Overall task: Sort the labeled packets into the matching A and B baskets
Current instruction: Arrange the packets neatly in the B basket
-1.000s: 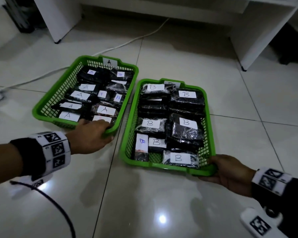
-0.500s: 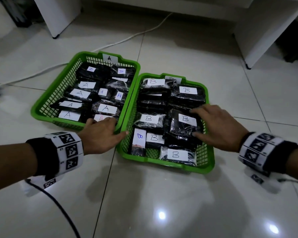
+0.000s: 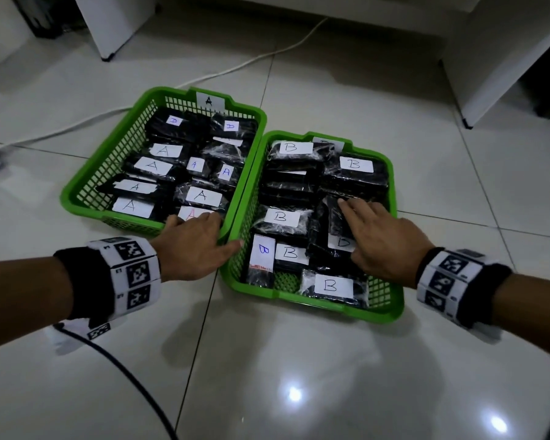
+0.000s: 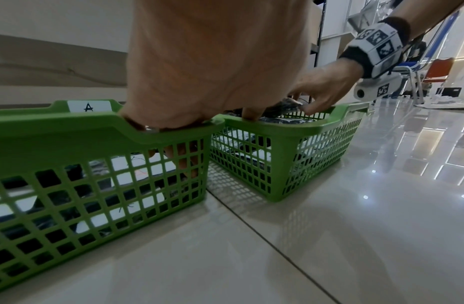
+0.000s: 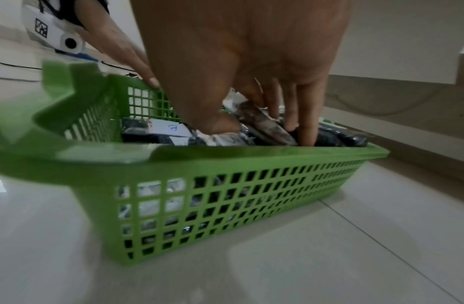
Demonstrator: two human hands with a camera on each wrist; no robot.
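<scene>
Packets: in the head view, black packets (image 3: 200, 195) with white labels filled both green baskets on the tiled floor (image 3: 299, 376); none lay outside them.
A basket: the A basket (image 3: 77, 198) held packets whose readable labels said A; two at the far end were too small to read for certain.
B basket: the B basket (image 3: 391, 309), touching it on the right, showed only B labels.
Progress: the sorting looked all but done, by this evidence, with only tidying or checking left.
Left wrist view: the left hand (image 4: 215, 67) gripped the A basket's near rim, fingers curled over it and down inside the mesh.
Right hand, seen from there: the right hand (image 4: 321, 86) reached into the B basket from above.
Right wrist view: the right hand's fingers (image 5: 307, 115) and thumb pinched a tilted B packet (image 5: 264, 123), raised on edge among the others.
Unclear: whether that packet was being lifted out or pressed flat could not be told.
</scene>
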